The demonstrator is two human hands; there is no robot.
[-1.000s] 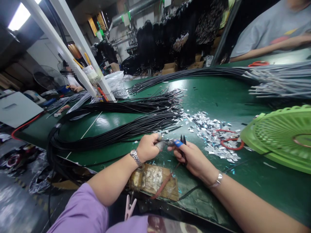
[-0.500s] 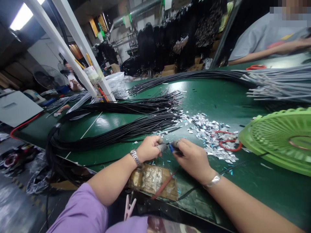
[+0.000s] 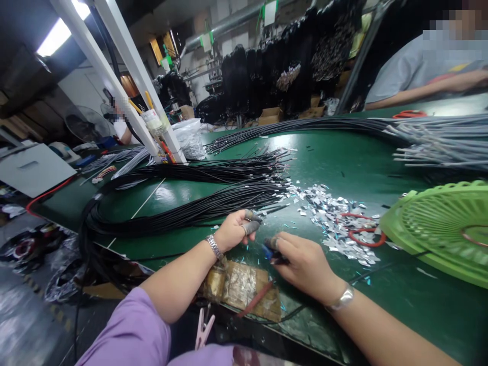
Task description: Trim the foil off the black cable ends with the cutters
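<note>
My left hand point(image 3: 238, 229), with dark covers on thumb and finger, pinches the end of a thin black cable point(image 3: 165, 257) that comes in from the left. Close by on the right, my right hand point(image 3: 295, 256) is closed around a small blue tool point(image 3: 270, 251), mostly hidden by the fingers, so its exact kind is unclear. A gap separates the two hands. Just beyond them lies a bundle of black cables point(image 3: 213, 203), ends pointing right. Below the hands, a tape-covered cardboard pad point(image 3: 244, 287) lies at the table edge with a reddish strip point(image 3: 259, 297) across it.
Silvery foil scraps point(image 3: 335, 218) and a red cord loop point(image 3: 368, 237) lie right of the bundle, beside a green fan cover point(image 3: 450, 229). Grey cables point(image 3: 438, 142) stretch across the far right, near a co-worker's arm point(image 3: 430, 91). A white post point(image 3: 141, 71) rises at left.
My right hand has drawn away from the left, down and right, with the blue tool. The hands were almost touching before. The whole view has shifted slightly.
</note>
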